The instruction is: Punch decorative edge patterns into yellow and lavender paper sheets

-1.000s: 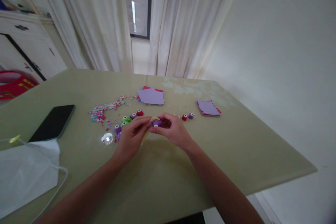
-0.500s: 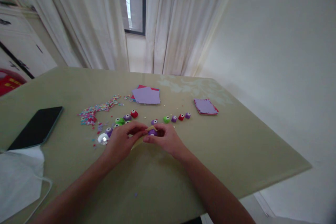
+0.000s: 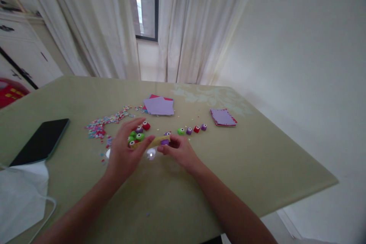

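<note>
My right hand (image 3: 183,150) pinches a small purple block (image 3: 165,142) between thumb and fingers. From that block a yellowish strip (image 3: 159,141) stretches left, passing behind the thumb of my left hand (image 3: 125,151). The left fingers are spread, with the thumb apart from the raised index finger. Beyond the left hand lies a cluster of small green, purple and red blocks with eye dots, among them a green block (image 3: 140,136). A short row to the right includes a red block (image 3: 197,129). Under the strip is a shiny whitish round spot (image 3: 151,154) that I cannot identify.
Tiny coloured pieces (image 3: 98,127) are scattered at the left. Behind are loose purple and red sheets (image 3: 160,106), with a purple square pad (image 3: 223,117) to their right. A dark phone (image 3: 40,140) and a white mask (image 3: 23,198) lie on the left of the table (image 3: 257,167).
My left hand has moved slightly left and its pinching fingers have spread apart. More of the yellowish strip now shows. My right hand still holds the purple block.
</note>
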A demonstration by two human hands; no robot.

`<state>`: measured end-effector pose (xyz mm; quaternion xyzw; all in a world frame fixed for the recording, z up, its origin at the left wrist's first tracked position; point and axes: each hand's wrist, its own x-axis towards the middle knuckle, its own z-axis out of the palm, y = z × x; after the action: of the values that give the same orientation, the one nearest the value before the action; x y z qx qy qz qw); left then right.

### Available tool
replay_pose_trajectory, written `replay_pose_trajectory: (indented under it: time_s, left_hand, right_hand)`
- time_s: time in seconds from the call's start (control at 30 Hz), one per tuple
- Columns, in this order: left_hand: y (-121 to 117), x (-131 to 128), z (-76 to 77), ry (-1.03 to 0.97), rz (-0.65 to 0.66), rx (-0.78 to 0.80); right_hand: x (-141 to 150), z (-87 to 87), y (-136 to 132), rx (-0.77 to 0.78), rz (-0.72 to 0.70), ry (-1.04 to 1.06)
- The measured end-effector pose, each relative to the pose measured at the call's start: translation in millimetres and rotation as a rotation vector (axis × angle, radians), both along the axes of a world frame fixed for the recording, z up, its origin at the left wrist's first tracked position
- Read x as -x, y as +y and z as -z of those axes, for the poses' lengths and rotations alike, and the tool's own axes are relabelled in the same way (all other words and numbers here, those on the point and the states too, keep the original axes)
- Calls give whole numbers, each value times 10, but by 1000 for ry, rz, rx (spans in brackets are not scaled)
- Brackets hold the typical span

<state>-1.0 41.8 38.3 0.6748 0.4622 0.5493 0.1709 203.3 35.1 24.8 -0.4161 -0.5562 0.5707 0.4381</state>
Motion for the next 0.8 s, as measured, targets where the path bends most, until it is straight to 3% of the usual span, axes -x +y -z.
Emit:
replay_pose_trajectory:
  time_s: [0.07,0.17,0.3,0.37,0.43,0.53,0.67,0.8]
  left_hand:
    - [-44,-55,-24,-216,-22,27]
    - [-129,-178,3,-482,91,227]
    - [-242,-356,120,-654,338,546]
    - [-260,-392,158,-725,358,594]
    - [-242,-367,157,-693,272,575]
    - [-170,-248,94,-435,163,546]
    - [-65,-98,-8,-323,172,506]
    - [7,-19,-16,-213,193,475]
  right_hand:
    - [2,-36,-12,20,42,75]
    - [7,-63,-24,38,97,155]
    - [17,-28,-10,76,133,240]
    - [22,-7,-2,103,142,284]
    - [26,3,-2,116,143,301]
    - [25,-7,-11,92,132,273]
    - [15,-34,-17,36,124,195]
    - [12,-48,-14,35,112,157]
